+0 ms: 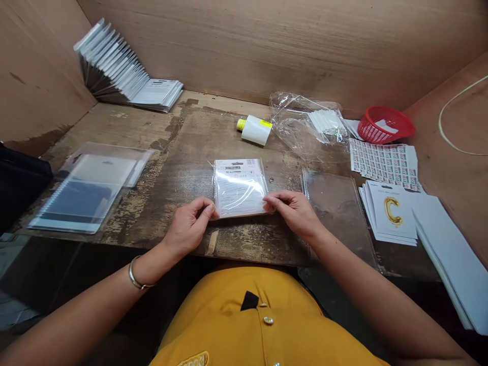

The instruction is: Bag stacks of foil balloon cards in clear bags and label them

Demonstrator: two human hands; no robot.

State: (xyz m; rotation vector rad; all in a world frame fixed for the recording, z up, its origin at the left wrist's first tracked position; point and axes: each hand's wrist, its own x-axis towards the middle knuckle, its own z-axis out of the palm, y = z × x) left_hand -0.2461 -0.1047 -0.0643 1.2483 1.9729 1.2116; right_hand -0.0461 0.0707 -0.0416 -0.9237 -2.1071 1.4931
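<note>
A flat clear plastic bag (240, 187) holding a printed white card lies on the worn wooden table (198, 142), close to its front edge. My left hand (188, 226) pinches the bag's lower left corner between thumb and fingers. My right hand (293, 213) grips the opposite lower corner the same way. The card's small print is too blurred to read through the shiny plastic. A metal bangle circles my left wrist.
Several packaged cards (118, 68) lean in a row at the back left. Left of my hands lies a larger clear sleeve (91, 188). Further back are a white roll (256, 129), a crumpled plastic bag (305, 124), a red basket (385, 124), a sticker sheet (385, 162) and balloon cards (391, 213).
</note>
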